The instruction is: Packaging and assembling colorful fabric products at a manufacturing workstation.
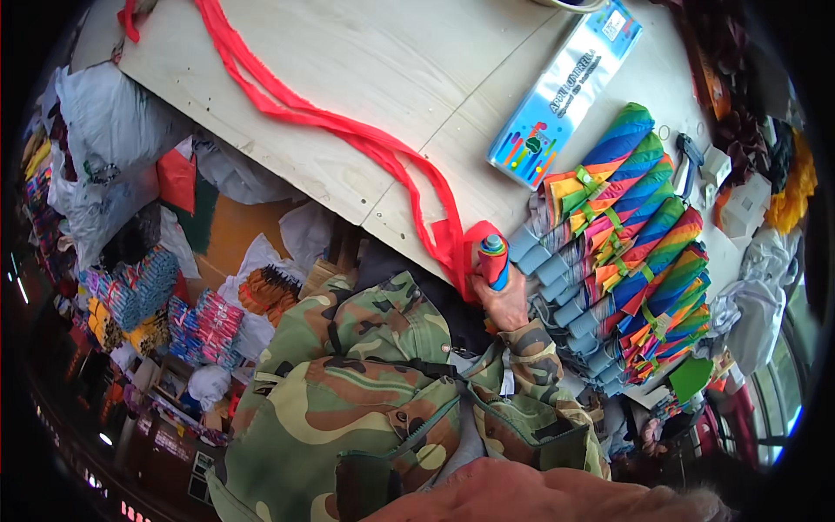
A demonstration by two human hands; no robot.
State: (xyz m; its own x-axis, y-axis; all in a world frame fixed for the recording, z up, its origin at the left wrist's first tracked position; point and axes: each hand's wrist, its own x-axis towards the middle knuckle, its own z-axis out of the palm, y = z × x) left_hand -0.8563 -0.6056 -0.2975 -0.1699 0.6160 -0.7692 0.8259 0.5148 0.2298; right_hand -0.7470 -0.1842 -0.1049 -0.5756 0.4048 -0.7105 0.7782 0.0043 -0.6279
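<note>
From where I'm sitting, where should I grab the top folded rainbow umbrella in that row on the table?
Probably by its grey-blue handle. On the top umbrella that blunt end sticks out toward you at the row's near-left edge, free of the strap. Come in from the lower left; neighbours crowd the canopy side.

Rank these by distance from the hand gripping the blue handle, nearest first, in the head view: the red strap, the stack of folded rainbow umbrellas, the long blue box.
From the hand:
1. Red strap, touching it, running up-left across the table.
2. Stack of folded rainbow umbrellas, just to its right.
3. Long blue box, farther up the table, above the stack.
</note>
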